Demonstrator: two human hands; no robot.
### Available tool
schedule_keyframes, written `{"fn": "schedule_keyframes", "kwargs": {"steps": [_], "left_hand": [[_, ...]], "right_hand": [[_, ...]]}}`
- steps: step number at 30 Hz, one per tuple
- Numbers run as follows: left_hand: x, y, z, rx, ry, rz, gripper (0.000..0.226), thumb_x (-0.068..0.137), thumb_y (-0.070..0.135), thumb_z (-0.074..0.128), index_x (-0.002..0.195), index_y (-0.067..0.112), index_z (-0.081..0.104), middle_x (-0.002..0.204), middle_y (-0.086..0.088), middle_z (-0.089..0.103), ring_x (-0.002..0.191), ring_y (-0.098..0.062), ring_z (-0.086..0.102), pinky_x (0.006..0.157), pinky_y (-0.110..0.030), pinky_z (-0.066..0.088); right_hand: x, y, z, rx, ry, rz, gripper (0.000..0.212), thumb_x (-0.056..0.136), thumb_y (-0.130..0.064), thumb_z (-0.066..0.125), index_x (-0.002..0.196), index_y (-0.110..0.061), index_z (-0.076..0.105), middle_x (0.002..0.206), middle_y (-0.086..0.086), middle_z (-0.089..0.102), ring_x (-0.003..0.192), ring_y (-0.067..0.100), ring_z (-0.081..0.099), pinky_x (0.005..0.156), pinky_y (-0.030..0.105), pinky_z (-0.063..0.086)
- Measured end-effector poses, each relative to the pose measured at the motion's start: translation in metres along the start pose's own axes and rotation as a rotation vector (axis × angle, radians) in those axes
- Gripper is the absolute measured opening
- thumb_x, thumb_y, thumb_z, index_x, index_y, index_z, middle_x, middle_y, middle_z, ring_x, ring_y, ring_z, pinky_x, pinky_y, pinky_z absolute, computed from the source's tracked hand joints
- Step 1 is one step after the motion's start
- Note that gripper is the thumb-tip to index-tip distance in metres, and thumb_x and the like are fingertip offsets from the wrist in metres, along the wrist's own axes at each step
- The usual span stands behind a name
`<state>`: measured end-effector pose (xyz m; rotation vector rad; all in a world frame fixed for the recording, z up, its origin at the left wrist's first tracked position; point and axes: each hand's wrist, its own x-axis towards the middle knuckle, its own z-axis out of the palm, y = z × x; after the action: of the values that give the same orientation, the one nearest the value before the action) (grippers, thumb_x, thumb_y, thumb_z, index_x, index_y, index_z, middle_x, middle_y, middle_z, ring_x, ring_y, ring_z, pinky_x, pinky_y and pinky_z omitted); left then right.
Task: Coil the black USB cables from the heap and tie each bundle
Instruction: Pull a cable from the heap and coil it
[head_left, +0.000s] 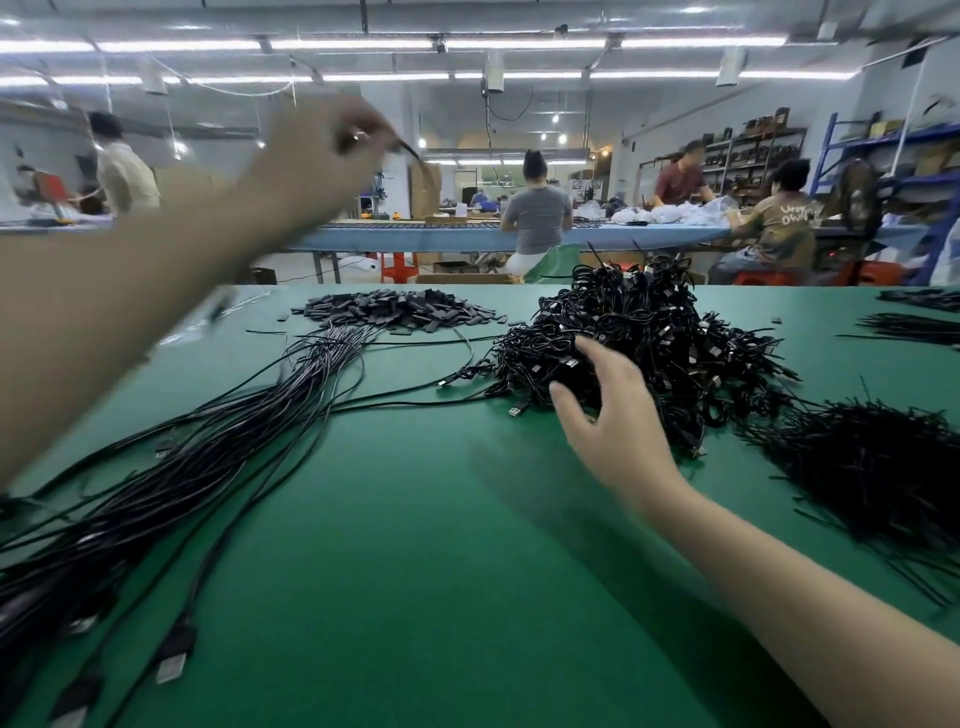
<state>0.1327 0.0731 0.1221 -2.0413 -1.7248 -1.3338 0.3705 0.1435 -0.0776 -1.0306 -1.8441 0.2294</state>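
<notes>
Writing: the only lettering is pale print on the back of a brown shirt (789, 215) worn by a seated person across the aisle; it is too blurred to read.
Left hand: the left hand (317, 150) is raised high above the table, blurred by motion, its fingers curled and pinching the end of a thin black cable (408, 148) that sticks out past the fingertips.
Right hand: the right hand (615, 410) reaches forward with fingers spread and relaxed, gripping nothing; the fingertips touch the near side of the pile of coiled bundles.
Coiled bundles: a tall heap of coiled black USB cables (639, 332) stands at the middle right of the green table (415, 519), directly under and beyond the right fingers.
Loose plug: one silver USB plug (515, 411) lies on the mat just left of the right thumb.
Uncoiled cables: a long sheaf of straight black cables (208, 452) fans from the table's middle down to the near left edge, well apart from the right hand, below the left forearm.
Ties: a mound of thin black ties (872, 467) lies at the right, near the right hand's wrist side.
Small parts: a flat pile of small dark pieces (400, 312) sits at the far edge of the table.
Background: people work at a long blue bench (441, 236); shelving stands at the far right.
</notes>
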Motion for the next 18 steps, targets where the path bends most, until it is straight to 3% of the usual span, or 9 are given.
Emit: {"fn": "schedule_keyframes", "kwargs": {"steps": [2, 4, 6, 7, 10, 13, 16, 18], "left_hand": [[-0.016, 0.016, 0.05, -0.02, -0.188, 0.05, 0.021, 0.097, 0.032, 0.053, 0.107, 0.019, 0.066, 0.085, 0.007, 0.064, 0.063, -0.006, 0.058, 0.057, -0.011, 0.049], [-0.033, 0.032, 0.104, -0.042, -0.476, 0.048, 0.02, 0.094, 0.026, 0.057, 0.104, 0.016, 0.071, 0.092, 0.0, 0.07, 0.081, -0.017, 0.064, 0.075, -0.029, 0.053], [-0.036, 0.039, 0.135, -0.203, -0.595, -0.03, 0.018, 0.088, 0.009, 0.054, 0.096, 0.006, 0.07, 0.082, -0.007, 0.065, 0.073, -0.022, 0.056, 0.07, -0.032, 0.047], [-0.035, 0.039, 0.143, -0.312, -0.629, -0.105, 0.016, 0.087, 0.005, 0.052, 0.09, 0.004, 0.068, 0.072, -0.008, 0.058, 0.065, -0.02, 0.049, 0.062, -0.03, 0.042], [-0.039, 0.036, 0.155, -0.484, -0.768, -0.253, 0.008, 0.091, 0.015, 0.059, 0.087, 0.01, 0.065, 0.068, -0.001, 0.044, 0.059, -0.014, 0.038, 0.055, -0.026, 0.032], [-0.042, 0.009, 0.152, -0.528, -0.979, -0.298, 0.03, 0.092, 0.029, 0.064, 0.106, 0.002, 0.06, 0.077, -0.001, 0.048, 0.062, -0.01, 0.044, 0.054, -0.021, 0.037], [-0.049, -0.024, 0.141, -0.674, -0.974, -0.428, 0.031, 0.076, 0.034, 0.072, 0.098, 0.012, 0.067, 0.073, 0.001, 0.058, 0.064, -0.009, 0.053, 0.055, -0.02, 0.047], [-0.046, -0.041, 0.134, -0.867, -0.79, -0.528, 0.022, 0.072, 0.029, 0.075, 0.088, 0.014, 0.071, 0.071, 0.001, 0.064, 0.062, -0.008, 0.059, 0.055, -0.018, 0.052]], "right_hand": [[0.015, -0.018, -0.016, 0.181, -0.014, -0.035, 0.063, 0.092, -0.044, 0.056, 0.147, -0.031, 0.028, 0.147, -0.012, 0.035, 0.132, 0.0, 0.033, 0.104, 0.015, 0.027], [0.028, -0.029, -0.031, 0.303, -0.123, -0.034, 0.053, 0.093, -0.043, 0.055, 0.141, -0.032, 0.038, 0.136, -0.015, 0.049, 0.12, -0.007, 0.045, 0.098, 0.011, 0.036], [0.039, -0.03, -0.046, 0.356, -0.243, 0.02, 0.024, 0.095, -0.04, 0.053, 0.114, -0.028, 0.06, 0.099, -0.012, 0.068, 0.086, -0.002, 0.063, 0.08, 0.023, 0.05], [0.043, -0.028, -0.054, 0.346, -0.294, 0.062, 0.022, 0.095, -0.042, 0.052, 0.1, -0.026, 0.066, 0.076, -0.01, 0.065, 0.067, 0.005, 0.062, 0.069, 0.028, 0.053], [0.05, -0.011, -0.079, 0.105, -0.338, 0.123, 0.034, 0.088, -0.054, 0.056, 0.079, -0.024, 0.071, 0.044, -0.01, 0.041, 0.04, 0.006, 0.039, 0.042, 0.017, 0.037], [0.056, 0.008, -0.102, -0.053, -0.258, 0.105, 0.036, 0.082, -0.056, 0.063, 0.068, -0.024, 0.072, 0.039, -0.011, 0.038, 0.035, 0.004, 0.03, 0.037, 0.012, 0.024], [0.059, 0.021, -0.114, -0.078, -0.189, 0.162, 0.036, 0.082, -0.056, 0.062, 0.069, -0.023, 0.072, 0.04, -0.012, 0.037, 0.036, 0.004, 0.03, 0.042, 0.019, 0.027], [0.056, 0.022, -0.111, -0.039, -0.209, 0.223, 0.036, 0.085, -0.055, 0.059, 0.07, -0.024, 0.072, 0.041, -0.012, 0.033, 0.038, 0.005, 0.028, 0.045, 0.022, 0.027]]}}
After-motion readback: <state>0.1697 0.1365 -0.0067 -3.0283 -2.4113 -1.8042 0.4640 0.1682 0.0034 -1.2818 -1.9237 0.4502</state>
